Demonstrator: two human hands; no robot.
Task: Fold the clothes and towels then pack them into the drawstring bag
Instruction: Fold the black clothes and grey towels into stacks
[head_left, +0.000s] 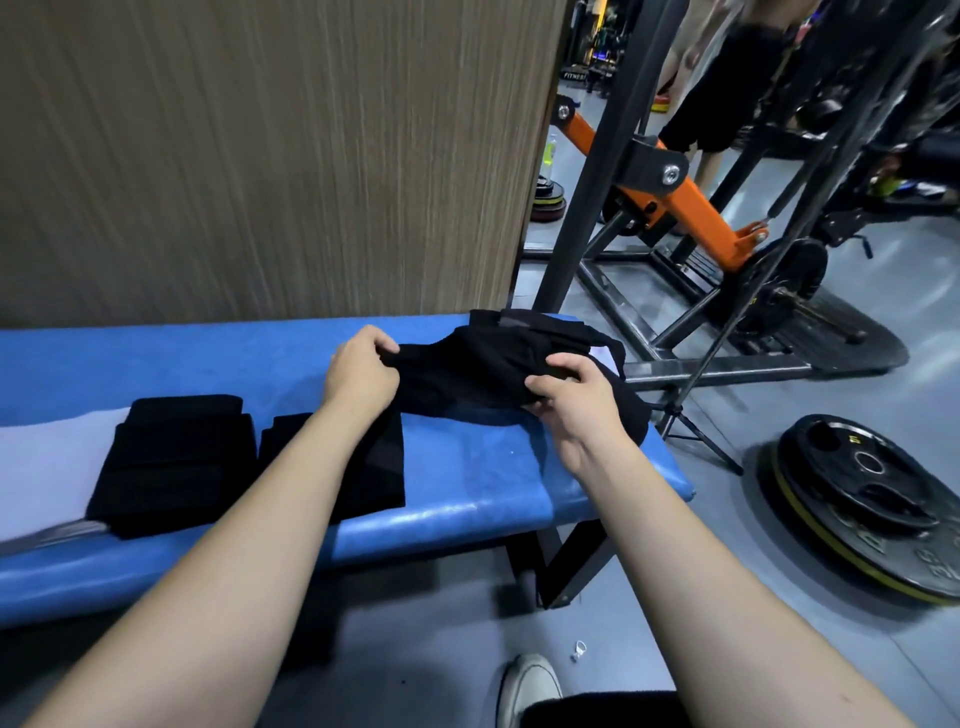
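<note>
Two hands are working on one black fabric item (483, 364) at the right end of the blue bench (467, 488). The left hand (361, 369) is pinching the item's left edge, fingers curled round the cloth. The right hand (576, 402) is gripping the near right edge in the same way. Between them, the fabric is being held slightly raised and spread, which is probably serving to open a mouth; this suggests the item is the drawstring bag, though its cord is not clearly visible.

Two folded black pieces are lying to the left: a folded stack (176, 462) resting partly on a white towel (47, 467), and a second folded piece (379, 467) just beside it, partly hidden under the left forearm. Both are sitting near the held item, likely so they can be transferred in a short reach.

Folding is appearing largely complete; packing is judged to be the step in hand. A weight plate (862, 499) is lying on the floor well apart from the bench.
</note>
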